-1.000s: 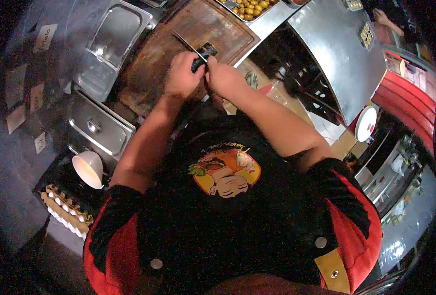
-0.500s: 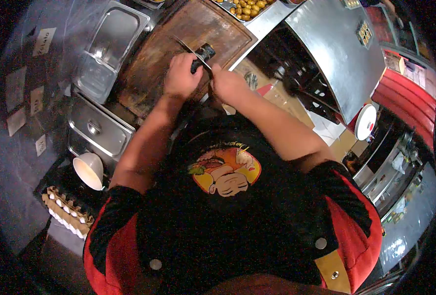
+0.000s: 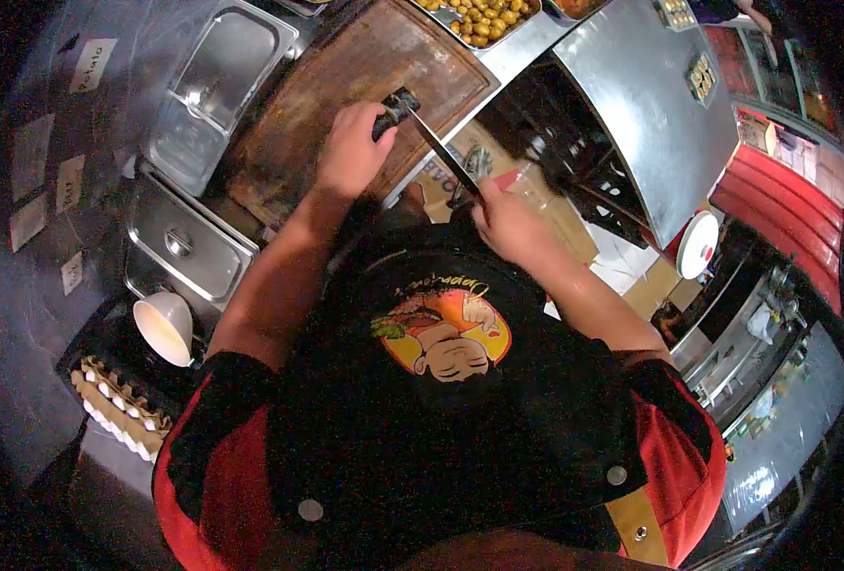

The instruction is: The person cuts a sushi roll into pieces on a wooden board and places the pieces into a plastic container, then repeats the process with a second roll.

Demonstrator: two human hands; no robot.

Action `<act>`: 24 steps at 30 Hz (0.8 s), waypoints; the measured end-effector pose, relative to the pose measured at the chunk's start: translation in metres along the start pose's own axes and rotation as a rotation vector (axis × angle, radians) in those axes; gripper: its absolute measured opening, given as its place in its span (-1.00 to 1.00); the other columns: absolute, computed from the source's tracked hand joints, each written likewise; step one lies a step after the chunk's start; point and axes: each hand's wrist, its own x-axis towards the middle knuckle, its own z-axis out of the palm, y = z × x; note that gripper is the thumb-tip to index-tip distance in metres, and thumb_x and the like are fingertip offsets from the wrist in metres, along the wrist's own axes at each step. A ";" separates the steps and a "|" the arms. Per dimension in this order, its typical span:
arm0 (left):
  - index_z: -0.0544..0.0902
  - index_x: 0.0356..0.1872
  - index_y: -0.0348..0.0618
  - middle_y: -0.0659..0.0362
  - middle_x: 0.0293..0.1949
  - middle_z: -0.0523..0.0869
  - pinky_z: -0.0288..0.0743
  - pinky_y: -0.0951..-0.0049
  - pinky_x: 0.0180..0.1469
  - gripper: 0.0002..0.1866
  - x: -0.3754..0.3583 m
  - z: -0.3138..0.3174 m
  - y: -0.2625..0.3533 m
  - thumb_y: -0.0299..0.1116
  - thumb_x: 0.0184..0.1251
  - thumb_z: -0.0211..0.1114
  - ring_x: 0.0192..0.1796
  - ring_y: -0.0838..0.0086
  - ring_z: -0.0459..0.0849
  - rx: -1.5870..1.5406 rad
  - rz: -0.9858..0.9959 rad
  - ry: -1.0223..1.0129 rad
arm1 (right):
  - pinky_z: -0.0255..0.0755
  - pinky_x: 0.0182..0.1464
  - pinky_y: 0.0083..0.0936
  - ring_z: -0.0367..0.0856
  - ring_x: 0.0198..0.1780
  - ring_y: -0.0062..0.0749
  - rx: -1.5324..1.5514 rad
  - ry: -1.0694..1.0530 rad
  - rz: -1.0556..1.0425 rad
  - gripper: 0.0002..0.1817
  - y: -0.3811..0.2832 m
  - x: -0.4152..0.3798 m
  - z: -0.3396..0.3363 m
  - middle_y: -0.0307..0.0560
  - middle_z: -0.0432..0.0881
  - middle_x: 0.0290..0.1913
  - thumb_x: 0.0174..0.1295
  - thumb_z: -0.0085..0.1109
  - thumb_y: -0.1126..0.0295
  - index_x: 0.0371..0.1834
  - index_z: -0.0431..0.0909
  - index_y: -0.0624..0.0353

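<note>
While gripped: knife point(image 3: 444, 152) (roll point(image 3: 395, 108) alongside)

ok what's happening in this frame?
A person stands at a wooden cutting board. Their left hand pins a dark roll on the board. Their right hand holds a knife, blade angled up toward the roll's end. Steel containers sit to the left of the board, and a tray of yellow-green pieces sits beyond it.

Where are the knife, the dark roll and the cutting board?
knife point(image 3: 444, 157), head view, middle of the blade.
dark roll point(image 3: 396, 104), head view, end sticking out past the left hand point(image 3: 351, 152).
cutting board point(image 3: 346, 71), head view, bare wood.
</note>
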 end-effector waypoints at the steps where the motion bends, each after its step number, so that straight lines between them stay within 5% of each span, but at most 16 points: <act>1: 0.65 0.07 -0.17 -0.09 0.11 0.72 0.54 -0.03 0.31 -0.60 0.002 0.001 0.001 -0.36 0.25 0.56 0.23 -0.15 0.64 -0.013 0.014 0.009 | 0.57 -0.07 0.24 0.73 -0.13 0.43 -0.001 0.000 0.001 -0.74 -0.013 0.005 -0.007 0.41 0.72 -0.24 0.51 0.09 0.27 0.07 0.39 0.21; 24: 0.66 0.08 -0.19 -0.11 0.11 0.72 0.54 -0.05 0.28 -0.59 -0.013 -0.007 -0.013 -0.36 0.23 0.54 0.18 -0.16 0.65 -0.047 0.055 0.036 | 0.67 -0.04 0.26 0.80 -0.11 0.42 -0.010 0.055 -0.076 -0.66 -0.064 0.086 0.028 0.42 0.78 -0.18 0.51 0.10 0.23 0.10 0.44 0.31</act>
